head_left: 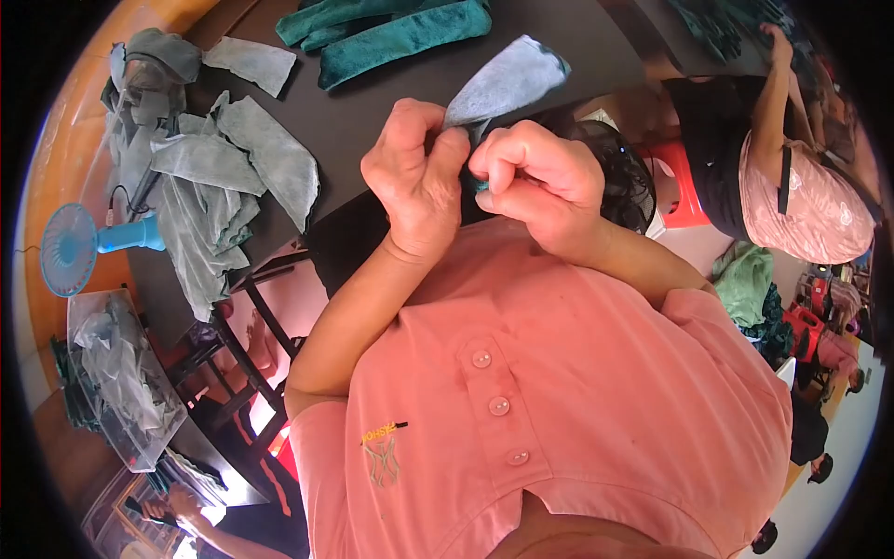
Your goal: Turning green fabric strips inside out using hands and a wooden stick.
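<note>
A small fabric piece, pale grey-blue with a teal edge at its tip, sticks up from between my two hands above the table's near edge. My left hand pinches its lower end between thumb and bent fingers. Close beside it, my right hand is curled with thumb and forefinger pressed together. A bit of teal cloth shows at those fingertips, seemingly part of the same piece; the fingers hide how it is folded there. Beyond the hands lie folded teal velvet pieces.
Loose grey-green fabric pieces are heaped at the table's left, by a small blue fan. A clear bin of cloth stands at lower left. On the right are a red stool, a co-worker and dark green cloth.
</note>
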`<state>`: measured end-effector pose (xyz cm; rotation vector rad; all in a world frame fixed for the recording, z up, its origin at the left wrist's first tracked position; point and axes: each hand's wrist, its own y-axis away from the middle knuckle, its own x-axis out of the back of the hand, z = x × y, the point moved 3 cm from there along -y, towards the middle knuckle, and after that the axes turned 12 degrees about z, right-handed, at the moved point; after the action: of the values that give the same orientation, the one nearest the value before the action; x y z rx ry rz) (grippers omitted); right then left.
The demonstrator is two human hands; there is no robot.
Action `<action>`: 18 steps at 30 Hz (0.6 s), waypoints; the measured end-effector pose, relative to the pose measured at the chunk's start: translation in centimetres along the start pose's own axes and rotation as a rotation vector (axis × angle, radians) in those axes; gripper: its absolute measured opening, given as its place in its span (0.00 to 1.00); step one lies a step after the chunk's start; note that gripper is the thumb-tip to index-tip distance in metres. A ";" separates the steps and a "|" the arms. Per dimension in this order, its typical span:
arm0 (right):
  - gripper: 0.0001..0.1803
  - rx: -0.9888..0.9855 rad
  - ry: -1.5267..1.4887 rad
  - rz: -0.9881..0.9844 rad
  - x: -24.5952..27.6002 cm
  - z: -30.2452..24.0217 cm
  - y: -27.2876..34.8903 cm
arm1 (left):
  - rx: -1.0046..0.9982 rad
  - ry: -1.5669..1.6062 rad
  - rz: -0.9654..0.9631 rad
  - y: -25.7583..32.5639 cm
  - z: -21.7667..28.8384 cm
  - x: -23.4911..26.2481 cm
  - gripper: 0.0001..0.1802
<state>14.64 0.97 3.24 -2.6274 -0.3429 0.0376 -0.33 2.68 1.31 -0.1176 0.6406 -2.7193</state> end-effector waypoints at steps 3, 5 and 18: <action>0.11 0.117 0.087 -0.009 0.3 -1.3 -1.0 | -0.069 -0.036 -0.019 -0.6 0.9 0.2 0.05; 0.11 -0.045 0.001 0.173 1.7 -2.3 -2.0 | 0.910 0.574 -0.099 -0.1 1.0 -0.4 0.05; 0.13 0.046 0.018 0.007 -0.5 -3.1 -2.7 | -0.393 0.079 0.077 -0.9 -0.6 -1.1 0.10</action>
<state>13.82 1.68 7.16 -2.5820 -0.3231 0.0234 0.32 4.02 1.17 -0.0786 1.1709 -2.5021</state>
